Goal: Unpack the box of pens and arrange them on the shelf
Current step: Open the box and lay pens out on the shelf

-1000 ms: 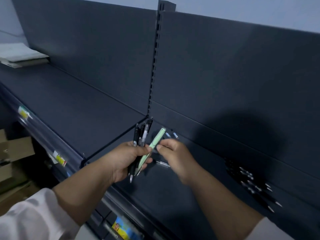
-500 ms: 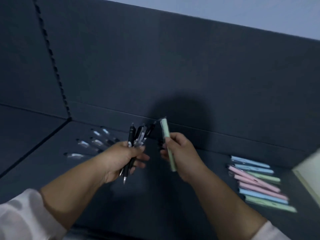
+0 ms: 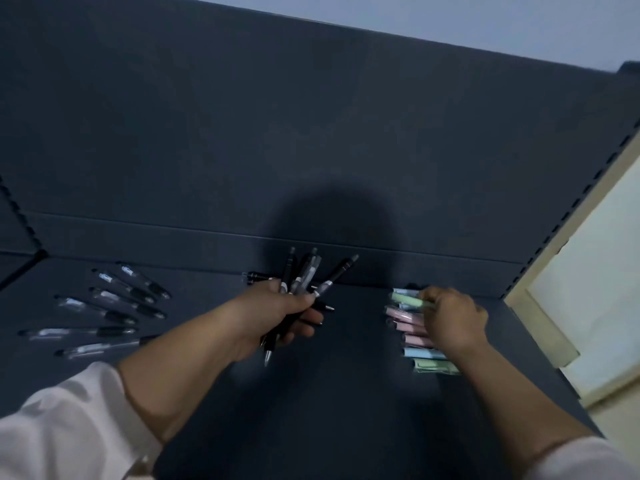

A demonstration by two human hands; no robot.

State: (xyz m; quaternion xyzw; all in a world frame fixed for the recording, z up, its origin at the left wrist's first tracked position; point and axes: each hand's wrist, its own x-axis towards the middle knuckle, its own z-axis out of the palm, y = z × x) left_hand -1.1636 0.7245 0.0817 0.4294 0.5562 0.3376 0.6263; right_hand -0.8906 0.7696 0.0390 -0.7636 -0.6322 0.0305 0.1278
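Six clear-barrelled pens (image 3: 119,317) with black grips are laid in a loose fan on the left part of the shelf (image 3: 346,393), tips pointing left and away. On the right part, well apart from them, a row of pastel pens (image 3: 410,327) is set side by side in pink, pale blue and pale green; their right ends are hidden under the right hand (image 3: 453,320). Between the two groups a bundle of dark pens (image 3: 301,282), black and grey with silver tips, is gripped in the curled fingers of the left hand (image 3: 277,313) and held above the shelf, the clicker ends splayed upward. A single pale green pen (image 3: 407,299) is pinched at one end by the right hand, over the far end of the pastel row; whether it touches the row cannot be told. One black pen (image 3: 256,276) is seen lying on the shelf just behind the left hand, near the back.

The shelf is a matt, dark blue-grey deck closed behind by a back panel (image 3: 311,133) of the same colour, on which a rounded shadow is cast. A slotted upright (image 3: 568,216) bounds the bay on the right, with a cream panel (image 3: 595,289) beside it. A pale wall (image 3: 450,12) is visible above. White sleeves (image 3: 69,420) cover both forearms.
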